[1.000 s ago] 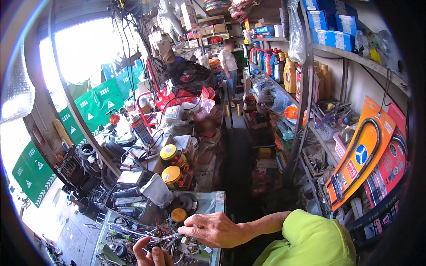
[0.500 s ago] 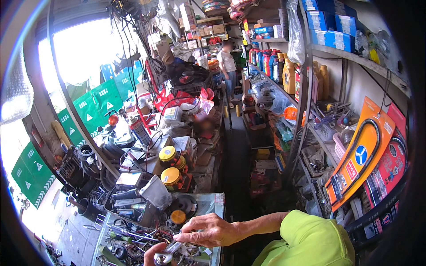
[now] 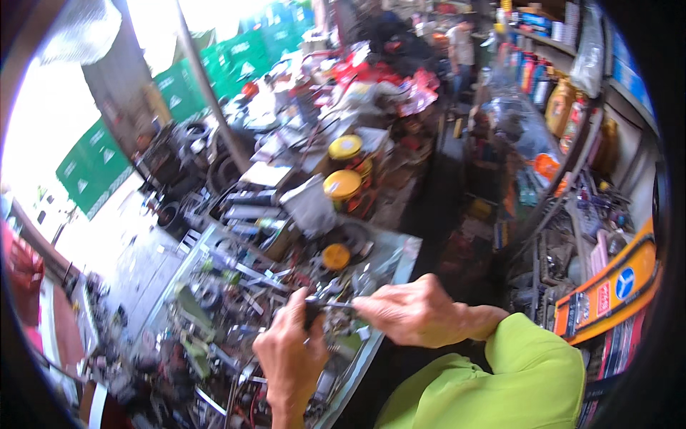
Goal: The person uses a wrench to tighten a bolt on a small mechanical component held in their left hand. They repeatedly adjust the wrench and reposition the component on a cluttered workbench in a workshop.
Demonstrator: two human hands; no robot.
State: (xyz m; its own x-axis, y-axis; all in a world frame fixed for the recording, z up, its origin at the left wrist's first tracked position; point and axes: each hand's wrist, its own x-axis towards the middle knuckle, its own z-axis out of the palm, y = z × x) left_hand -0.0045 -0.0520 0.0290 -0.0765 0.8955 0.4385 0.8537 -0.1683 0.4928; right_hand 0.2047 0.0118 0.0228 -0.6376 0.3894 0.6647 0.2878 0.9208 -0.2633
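Note:
The picture is blurred by motion. My left hand [image 3: 289, 350] is closed around a dark piece with some metal [image 3: 312, 309], hard to make out. My right hand [image 3: 414, 314], in a bright green sleeve, pinches a silver metal tool [image 3: 339, 304], apparently a spanner, whose far end meets my left hand. Both hands are over a glass-topped counter [image 3: 391, 279] covered in loose tools, small metal parts and wires. A round yellow lid [image 3: 335, 256] lies just beyond them.
Yellow-lidded tubs [image 3: 341, 184] stand on a piled bench. On the right are shelves [image 3: 543, 41] with bottles and an orange card [image 3: 600, 292]. A person [image 3: 459, 57] stands down the dark narrow aisle [image 3: 446, 182]. Green barriers [image 3: 93, 168] stand outside the left opening.
My view has turned left and down, so the scene sits further right. My left hand has risen further into view, and the tool is now held between both hands.

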